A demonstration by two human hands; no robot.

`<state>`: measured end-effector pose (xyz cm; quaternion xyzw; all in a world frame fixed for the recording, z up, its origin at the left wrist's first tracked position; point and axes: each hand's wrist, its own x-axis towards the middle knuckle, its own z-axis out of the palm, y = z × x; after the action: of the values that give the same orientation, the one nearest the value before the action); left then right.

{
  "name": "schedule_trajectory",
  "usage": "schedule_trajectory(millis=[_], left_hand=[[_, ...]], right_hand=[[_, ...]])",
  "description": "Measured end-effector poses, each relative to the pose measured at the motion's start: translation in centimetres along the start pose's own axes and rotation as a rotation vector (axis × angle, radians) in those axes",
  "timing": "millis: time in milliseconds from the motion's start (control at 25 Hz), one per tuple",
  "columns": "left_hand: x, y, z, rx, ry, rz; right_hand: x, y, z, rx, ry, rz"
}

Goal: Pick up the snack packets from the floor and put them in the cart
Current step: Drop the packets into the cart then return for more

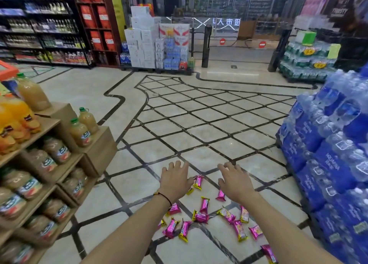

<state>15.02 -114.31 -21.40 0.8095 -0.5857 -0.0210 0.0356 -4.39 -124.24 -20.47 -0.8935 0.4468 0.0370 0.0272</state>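
Observation:
Several pink snack packets [204,206] with gold ends lie scattered on the tiled floor [199,124] in the lower middle of the head view. My left hand [175,181] is stretched out above them, palm down, fingers straight, holding nothing. My right hand [235,181] is held the same way, a little to the right, also empty. Some packets are partly hidden under my left wrist and forearm. No cart is in view.
A wooden juice shelf [93,144] with bottles stands on the left. Stacked packs of blue water bottles [328,164] rise on the right. White cartons [145,44] and an entrance gate [206,46] stand at the far end.

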Motion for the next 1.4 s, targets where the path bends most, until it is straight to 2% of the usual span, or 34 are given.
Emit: schedule_trajectory(millis=[240,520,840,1080,1400], left_hand=[[7.5,-0.6,3.4,-0.041,-0.074,-0.024],[16.0,-4.6,10.1,-0.095,-0.166,-0.012],[22.9,-8.0,21.0,-0.118,-0.289,0.003],[24.7,-8.7,34.7,-0.118,-0.366,-0.021],[22.9,-9.5,60.6,-0.166,-0.49,-0.082]], right_hand=[[8.7,1.4,2.7,0.028,-0.066,-0.03],[17.4,0.3,7.5,0.015,-0.154,-0.021],[25.4,-0.6,17.6,-0.021,-0.262,-0.006],[28.5,0.9,30.7,-0.029,-0.314,-0.046],[30.6,2.7,57.2,-0.038,-0.417,-0.117]])
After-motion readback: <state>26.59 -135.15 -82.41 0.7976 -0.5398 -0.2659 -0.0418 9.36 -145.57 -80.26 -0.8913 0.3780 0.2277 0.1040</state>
